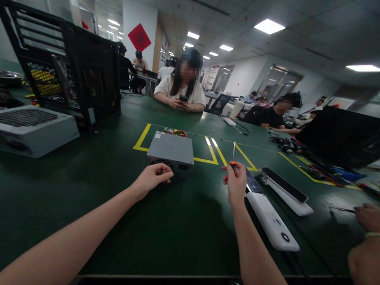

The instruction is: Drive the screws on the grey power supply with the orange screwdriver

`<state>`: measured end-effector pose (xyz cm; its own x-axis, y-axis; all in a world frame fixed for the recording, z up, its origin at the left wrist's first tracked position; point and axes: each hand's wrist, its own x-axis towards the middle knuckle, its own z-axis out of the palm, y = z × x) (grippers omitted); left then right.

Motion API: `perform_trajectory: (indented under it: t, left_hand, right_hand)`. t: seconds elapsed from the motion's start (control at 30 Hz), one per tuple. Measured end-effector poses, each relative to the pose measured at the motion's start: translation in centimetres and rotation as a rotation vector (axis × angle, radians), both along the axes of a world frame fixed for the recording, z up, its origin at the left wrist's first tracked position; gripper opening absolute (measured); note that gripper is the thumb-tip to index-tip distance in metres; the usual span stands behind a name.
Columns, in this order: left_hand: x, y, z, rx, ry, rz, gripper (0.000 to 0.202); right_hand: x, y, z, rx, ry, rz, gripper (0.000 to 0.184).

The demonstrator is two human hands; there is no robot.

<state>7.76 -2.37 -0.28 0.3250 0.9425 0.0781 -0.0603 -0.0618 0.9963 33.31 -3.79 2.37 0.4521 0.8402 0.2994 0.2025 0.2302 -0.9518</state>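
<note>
A grey computer power supply [171, 148] lies on the green table, with coloured cables at its far side. My left hand [152, 179] is just in front of its near edge, fingers curled into a pinch. Whatever those fingers hold, if anything, is too small to make out. To the right, my right hand [236, 183] is raised over the table and closed around a screwdriver [232, 164]. Its handle shows orange and its thin shaft points upward.
On the left stand a black computer case [90, 75] and a second power supply [21, 129]. White power banks [272, 222] with phones lie beside my right forearm. A co-worker's hand [376, 218] holds a thin tool at the right. Yellow tape [140, 143] marks the table.
</note>
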Motion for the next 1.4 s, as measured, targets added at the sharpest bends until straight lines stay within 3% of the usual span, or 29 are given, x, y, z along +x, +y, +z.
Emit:
perform_trajectory:
  t: [0.1,0.17,0.2,0.3,0.87,1.13,1.4]
  left_hand:
    - [-0.3,0.1,0.4,-0.087,-0.157,-0.031,0.028]
    - [-0.6,0.2,0.6,-0.111,-0.267,-0.054,0.031]
    - [-0.7,0.3,0.8,-0.113,-0.316,-0.061,0.032]
    - [-1.1,0.5,1.0,-0.117,-0.410,-0.050,0.035]
    - [-1.5,0.8,0.9,-0.087,-0.342,-0.042,0.032]
    - [-2.6,0.8,2.2,0.091,-0.020,-0.055,0.025]
    - [-1.3,0.6,1.6,0.046,-0.188,0.045,0.026]
  right_hand:
    - [-2.2,-2.1,1.1,-0.021,-0.023,0.236,0.031]
    - [-3.9,-3.6,1.6,-0.136,-0.036,0.603,0.028]
    - [-4.6,-4.1,1.7,-0.202,-0.050,0.706,0.027]
    - [-6.0,-5.0,1.6,-0.360,-0.134,0.887,0.024]
    - [-6.7,-4.7,0.8,-0.433,-0.185,0.924,0.027]
    - [-6.6,-5.2,0.8,-0.322,-0.371,0.803,0.023]
    - [-7.9,-5.1,0.1,-0.456,-0.122,0.957,0.026]
